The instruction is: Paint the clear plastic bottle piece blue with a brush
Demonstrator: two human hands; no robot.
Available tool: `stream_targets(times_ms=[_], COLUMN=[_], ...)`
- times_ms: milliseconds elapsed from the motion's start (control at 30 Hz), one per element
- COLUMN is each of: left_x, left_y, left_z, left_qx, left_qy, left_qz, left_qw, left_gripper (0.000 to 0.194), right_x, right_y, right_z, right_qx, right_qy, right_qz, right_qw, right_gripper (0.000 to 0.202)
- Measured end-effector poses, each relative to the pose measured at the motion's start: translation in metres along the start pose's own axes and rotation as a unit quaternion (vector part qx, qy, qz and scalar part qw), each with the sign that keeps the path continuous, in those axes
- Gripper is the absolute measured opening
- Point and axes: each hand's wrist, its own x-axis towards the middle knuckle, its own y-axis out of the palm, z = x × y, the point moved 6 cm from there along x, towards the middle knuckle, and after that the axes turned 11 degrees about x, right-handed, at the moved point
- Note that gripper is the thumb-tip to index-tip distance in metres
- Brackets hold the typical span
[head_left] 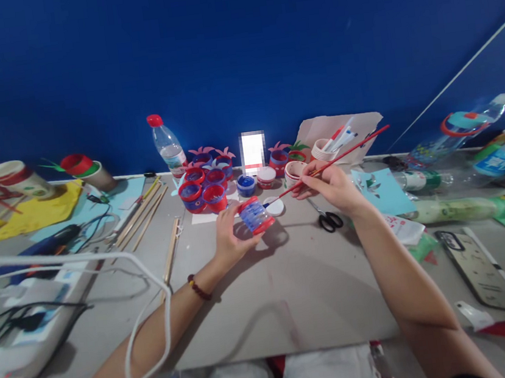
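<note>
Blue-painted, the cup [254, 215] looks light, perhaps slippery where wet, best held by its red ends; left fingers [229, 214] clasp it there, right fingers [317, 180] grip the brush [353, 149].

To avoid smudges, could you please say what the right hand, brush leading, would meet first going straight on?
Probably the container in the left hand; the brush may already touch it.

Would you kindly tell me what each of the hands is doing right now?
Left hand: closed around the red-and-blue painted cup.
Right hand: closed, holding the red-handled paintbrush.
</note>
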Motion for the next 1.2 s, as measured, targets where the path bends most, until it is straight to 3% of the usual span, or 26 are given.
stream_targets(times_ms=[300, 733, 867, 1067, 1200], left_x=[0.001, 0.0, 0.002, 0.0, -0.002], left_y=[0.0, 0.0, -0.002, -0.001, 0.002], left_z=[-0.003, 0.001, -0.005, -0.006, -0.004], left_qx=[0.026, 0.027, 0.04, 0.051, 0.047], left_qy=[0.02, -0.004, 0.017, 0.042, 0.045], left_qz=[-0.017, -0.011, -0.014, -0.031, -0.027], left_qw=[0.999, 1.0, 0.999, 0.997, 0.998], left_gripper=[0.07, 0.075, 0.072, 0.076, 0.074], right_x=[-0.003, -0.001, -0.001, -0.008, -0.01], right_y=[0.016, 0.003, 0.002, 0.02, 0.028], right_z=[-0.013, -0.005, -0.002, -0.011, -0.013], right_qx=[0.004, -0.038, -0.017, -0.013, -0.051], right_qy=[-0.016, -0.018, -0.027, -0.018, -0.024], right_qz=[0.046, -0.005, -0.016, 0.04, 0.045], right_qw=[0.999, 0.999, 0.999, 0.999, 0.997], right_gripper=[0.038, 0.048, 0.045, 0.036, 0.036])
